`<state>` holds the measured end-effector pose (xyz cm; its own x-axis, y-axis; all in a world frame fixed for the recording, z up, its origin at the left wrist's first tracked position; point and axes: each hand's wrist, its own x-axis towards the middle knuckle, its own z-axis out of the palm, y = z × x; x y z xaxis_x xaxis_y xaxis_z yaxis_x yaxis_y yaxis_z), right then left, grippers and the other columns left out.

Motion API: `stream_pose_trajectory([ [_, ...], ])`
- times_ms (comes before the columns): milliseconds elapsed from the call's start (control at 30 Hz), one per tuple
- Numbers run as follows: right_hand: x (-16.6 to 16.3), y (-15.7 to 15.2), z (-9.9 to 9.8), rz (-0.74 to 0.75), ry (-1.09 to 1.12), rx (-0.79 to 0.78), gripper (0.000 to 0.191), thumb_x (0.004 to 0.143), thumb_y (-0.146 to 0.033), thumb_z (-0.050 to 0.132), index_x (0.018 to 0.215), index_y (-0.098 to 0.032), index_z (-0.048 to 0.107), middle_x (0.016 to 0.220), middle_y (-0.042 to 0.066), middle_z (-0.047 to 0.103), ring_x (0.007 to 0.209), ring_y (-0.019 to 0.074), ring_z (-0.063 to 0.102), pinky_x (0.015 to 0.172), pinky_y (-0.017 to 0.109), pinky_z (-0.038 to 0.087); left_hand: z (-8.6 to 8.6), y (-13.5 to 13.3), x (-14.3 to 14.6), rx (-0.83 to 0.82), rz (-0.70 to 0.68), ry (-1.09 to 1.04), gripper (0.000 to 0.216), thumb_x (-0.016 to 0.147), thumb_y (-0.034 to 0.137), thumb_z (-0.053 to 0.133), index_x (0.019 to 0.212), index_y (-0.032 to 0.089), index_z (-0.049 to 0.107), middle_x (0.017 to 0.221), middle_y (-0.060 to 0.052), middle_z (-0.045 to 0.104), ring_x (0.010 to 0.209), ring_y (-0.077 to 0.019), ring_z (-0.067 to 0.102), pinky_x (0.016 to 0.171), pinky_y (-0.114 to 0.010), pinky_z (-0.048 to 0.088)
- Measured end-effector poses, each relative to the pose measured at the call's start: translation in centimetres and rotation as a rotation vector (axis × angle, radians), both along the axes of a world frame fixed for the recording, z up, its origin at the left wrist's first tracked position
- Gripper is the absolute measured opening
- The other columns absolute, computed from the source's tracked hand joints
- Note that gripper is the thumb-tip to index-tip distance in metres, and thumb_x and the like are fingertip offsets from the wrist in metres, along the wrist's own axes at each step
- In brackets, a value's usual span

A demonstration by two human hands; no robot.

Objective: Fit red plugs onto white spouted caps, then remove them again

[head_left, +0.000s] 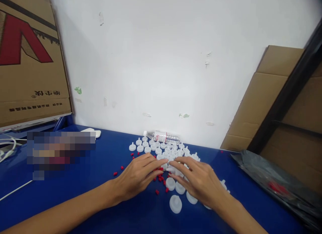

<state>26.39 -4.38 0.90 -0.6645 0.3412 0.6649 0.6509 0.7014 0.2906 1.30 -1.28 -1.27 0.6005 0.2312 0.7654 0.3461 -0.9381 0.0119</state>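
My left hand [141,173] is over the middle of the pile, thumb and fingers closed around a small red cap [160,168]. Facing it, my right hand [197,177] pinches a white spout lid [174,170], its nozzle pointing toward the left hand. The fingers partly hide both pieces. Beneath and around the hands lie several more white lids, one white lid [175,204] being closest to me. Loose red caps are scattered under the left hand, with one red cap [157,192] in front of it.
A clear plastic bottle [163,137] lies on its side behind the lids, near the white wall. On the blue table [100,207], a grey plastic bag [279,183] rests at right. A large cardboard box [32,76] stands at left, and folded cardboard [261,100] leans at right.
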Motion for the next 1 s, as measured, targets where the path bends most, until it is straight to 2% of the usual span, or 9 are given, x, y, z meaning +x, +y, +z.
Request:
stream_pose_trajectory([
  [133, -1.2, -0.9, -0.2, 0.041, 0.049, -0.055, 0.029, 0.1, -0.029, 0.058, 0.126, -0.019, 0.059, 0.109, 0.008, 0.071, 0.09, 0.0186, 0.069, 0.068, 0.028, 0.056, -0.1, 0.0, 0.0, 0.049, -0.03, -0.026, 0.033, 0.095, 0.011, 0.062, 0.127, 0.013, 0.057, 0.091, -0.006, 0.069, 0.082, -0.0162, 0.057, 0.076, -0.031, 0.047],
  [267, -1.4, -1.1, 0.0, 0.034, 0.092, -0.033, 0.028, 0.1, -0.031, 0.057, 0.124, -0.018, 0.061, 0.106, 0.008, 0.072, 0.087, 0.0186, 0.07, 0.064, 0.028, 0.055, -0.5, 0.2, -0.3, 0.098, -0.045, -0.043, 0.03, 0.092, 0.008, 0.064, 0.121, 0.017, 0.062, 0.095, -0.005, 0.071, 0.086, -0.0172, 0.059, 0.079, -0.034, 0.045],
  [567, -1.5, -1.2, -0.1, 0.015, 0.147, -0.024, 0.032, 0.099, -0.032, 0.058, 0.128, -0.018, 0.061, 0.106, 0.009, 0.073, 0.088, 0.0197, 0.07, 0.065, 0.029, 0.055, -0.4, 0.3, -0.3, 0.058, -0.089, -0.078, 0.037, 0.094, 0.002, 0.056, 0.127, 0.017, 0.061, 0.098, -0.007, 0.069, 0.091, -0.0175, 0.058, 0.079, -0.034, 0.045],
  [1000, -1.2, -0.6, -1.2, 0.073, 0.133, -0.048, 0.035, 0.098, -0.032, 0.061, 0.13, -0.017, 0.06, 0.106, 0.009, 0.073, 0.091, 0.0179, 0.071, 0.069, 0.026, 0.058, -0.7, 0.5, -0.2, 0.039, -0.12, -0.061, 0.029, 0.096, 0.01, 0.06, 0.122, 0.021, 0.063, 0.095, -0.004, 0.073, 0.085, -0.0152, 0.066, 0.078, -0.033, 0.046],
])
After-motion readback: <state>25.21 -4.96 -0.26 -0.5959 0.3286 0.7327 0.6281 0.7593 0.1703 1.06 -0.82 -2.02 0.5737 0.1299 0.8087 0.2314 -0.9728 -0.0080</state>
